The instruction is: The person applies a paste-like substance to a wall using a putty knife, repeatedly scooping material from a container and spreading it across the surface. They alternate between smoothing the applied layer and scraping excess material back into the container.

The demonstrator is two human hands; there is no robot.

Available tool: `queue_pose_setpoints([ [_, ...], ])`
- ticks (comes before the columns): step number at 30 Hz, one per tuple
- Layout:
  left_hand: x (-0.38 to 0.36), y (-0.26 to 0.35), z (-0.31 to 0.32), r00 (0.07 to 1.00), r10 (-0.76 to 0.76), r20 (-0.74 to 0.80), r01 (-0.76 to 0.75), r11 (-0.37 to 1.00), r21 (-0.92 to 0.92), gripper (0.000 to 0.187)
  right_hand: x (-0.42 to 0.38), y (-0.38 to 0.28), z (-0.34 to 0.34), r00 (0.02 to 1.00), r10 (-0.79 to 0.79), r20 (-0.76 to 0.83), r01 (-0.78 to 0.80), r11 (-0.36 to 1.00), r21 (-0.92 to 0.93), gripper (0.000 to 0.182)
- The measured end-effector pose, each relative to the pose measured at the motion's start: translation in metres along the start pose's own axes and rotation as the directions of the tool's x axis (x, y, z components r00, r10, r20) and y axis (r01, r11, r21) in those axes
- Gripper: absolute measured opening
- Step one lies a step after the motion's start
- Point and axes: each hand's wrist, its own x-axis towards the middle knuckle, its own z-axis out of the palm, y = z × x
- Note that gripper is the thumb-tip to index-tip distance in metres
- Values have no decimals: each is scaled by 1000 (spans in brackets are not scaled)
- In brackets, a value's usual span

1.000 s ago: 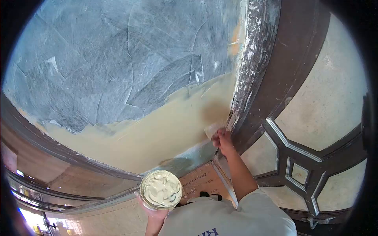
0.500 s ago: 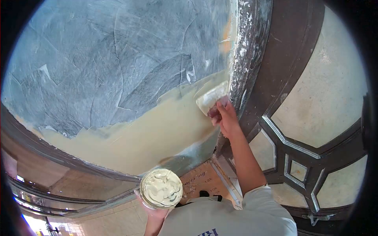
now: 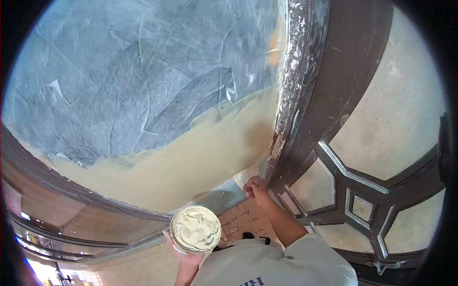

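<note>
My right hand (image 3: 256, 188) grips a small flat spreader (image 3: 244, 176) coated in cream paste and presses it against the wall near the bottom right corner of the grey wall panel (image 3: 143, 71). A broad band of cream paste (image 3: 200, 152) covers the panel's lower part. My left hand (image 3: 187, 261) holds up a round tub of cream paste (image 3: 195, 229) from below, close to my chest.
A dark brown frame (image 3: 305, 86), spattered with white, runs down the panel's right edge. Right of it stands a dark door with pale panels (image 3: 396, 119). A brown moulding (image 3: 71, 190) curves under the panel. Tiled floor (image 3: 133, 267) lies below.
My right hand swept up the panel's right edge with the spreader, then came back down to the lower right corner. The tub in my left hand stayed in place.
</note>
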Motion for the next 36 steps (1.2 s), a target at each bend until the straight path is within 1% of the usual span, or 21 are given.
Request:
queue_pose_setpoints([
  [1,1,0,1,1000,-1,7,1,1000,3,86,-6,1,0,999,49,14,-49,998,39,14],
  [2,1,0,3,1000,-9,-2,9,1000,-17,86,-11,0,1,996,-42,82,32,992,122,15],
  [3,0,0,5,1000,-17,-13,17,999,-37,86,-16,-12,7,996,-46,81,36,992,124,15],
  [5,-2,0,9,1000,-20,-7,20,999,-30,85,-35,-69,35,996,-81,42,70,976,207,16],
  [7,-2,0,11,999,-43,-4,42,998,-50,85,-44,-120,58,959,-269,92,246,948,203,24],
  [9,-4,2,11,999,-51,-4,51,997,-63,86,-58,-173,83,908,-394,141,362,908,208,29],
  [10,-4,3,10,998,-56,-6,55,996,-77,86,-63,-194,96,907,-397,140,364,907,209,29],
  [12,-6,5,10,998,-60,-8,59,994,-90,87,-70,-226,119,842,-515,161,462,843,276,32],
  [17,-11,10,8,999,-47,-19,45,995,-86,88,-82,-256,148,832,-517,200,469,849,242,34],
  [21,-13,13,10,999,-46,-17,43,987,-156,88,-74,-243,150,846,-497,193,456,862,221,31],
  [23,-13,14,2,1000,-9,-14,8,1000,-8,88,-69,-234,148,858,-479,186,437,870,228,31],
  [26,-12,15,-1,1000,24,6,-25,999,43,87,-57,-205,135,850,-507,144,482,858,177,27],
  [27,-12,16,2,1000,25,7,-25,999,43,87,-54,-189,129,883,-453,122,438,889,132,25],
  [28,-11,16,6,1000,6,-23,-7,999,-35,86,-49,-168,120,912,-399,98,392,916,88,22],
  [29,-11,16,8,999,-14,-51,8,993,-114,86,-40,-137,109,935,-348,75,342,936,78,20],
  [30,-10,17,-1,999,-12,-49,6,993,-117,86,-30,-97,95,954,-296,52,292,954,69,19],
  [32,-8,16,-25,991,106,83,-127,943,308,83,-13,-9,58,986,-162,29,162,986,29,13],
  [33,-10,15,-17,991,105,84,-126,943,307,83,-15,28,33,995,-15,100,14,1000,12,11],
  [34,-11,15,0,998,50,32,-53,993,103,82,-19,50,16,977,127,170,-127,992,-13,9],
  [35,-11,15,12,1000,-15,-6,14,994,-108,80,-26,59,11,978,118,173,-117,993,-11,9],
  [36,-11,16,15,1000,-5,3,6,967,-256,79,-33,65,9,977,94,193,-105,993,46,7],
])
